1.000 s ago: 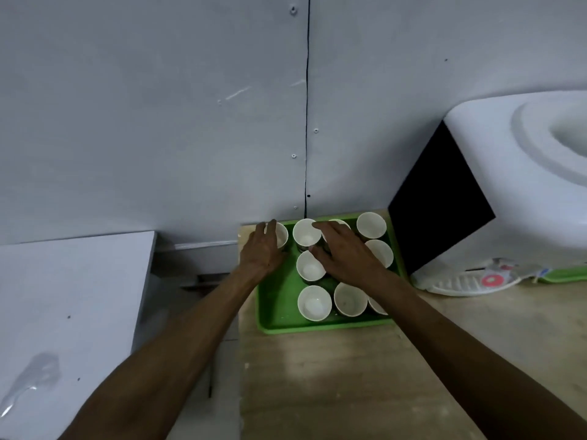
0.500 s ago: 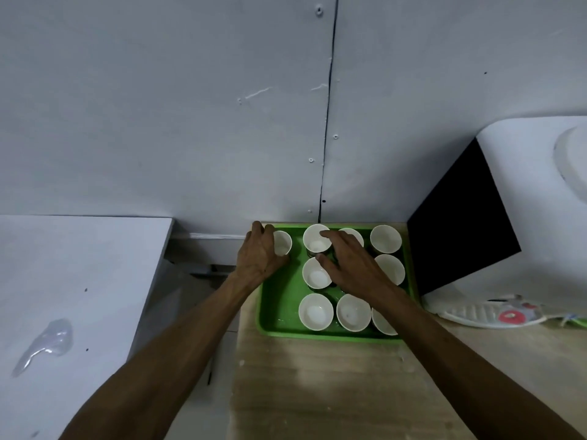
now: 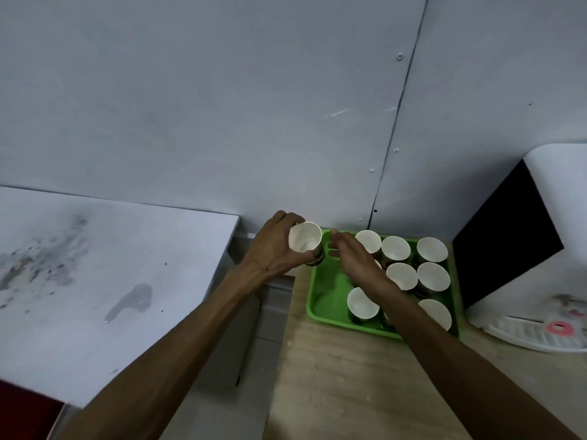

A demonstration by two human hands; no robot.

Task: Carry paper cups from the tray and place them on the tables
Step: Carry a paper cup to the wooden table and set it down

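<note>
1. My left hand [image 3: 273,249] grips one paper cup [image 3: 305,238], fingers and thumb curled round its wall, open mouth facing up at me.
2. That cup sits in the air at the far left corner of the green tray [image 3: 324,296], above the rim, clear of the tray floor.
3. My right hand [image 3: 352,260] is just right of the held cup, over the tray's far left part. Its fingers are loosely bent and point left towards the cup; I cannot tell whether the tips touch it.
4. The other cups [image 3: 401,276] stand upright in the tray, filling its right and near parts; my right forearm covers some of them.
5. The tray lies on the wooden table [image 3: 333,376], close against the grey wall [image 3: 222,106].
6. To the left, across a gap, a white table [image 3: 95,281] carries a small puddle [image 3: 131,301].
7. To the right stands a white and black appliance [image 3: 524,236].
</note>
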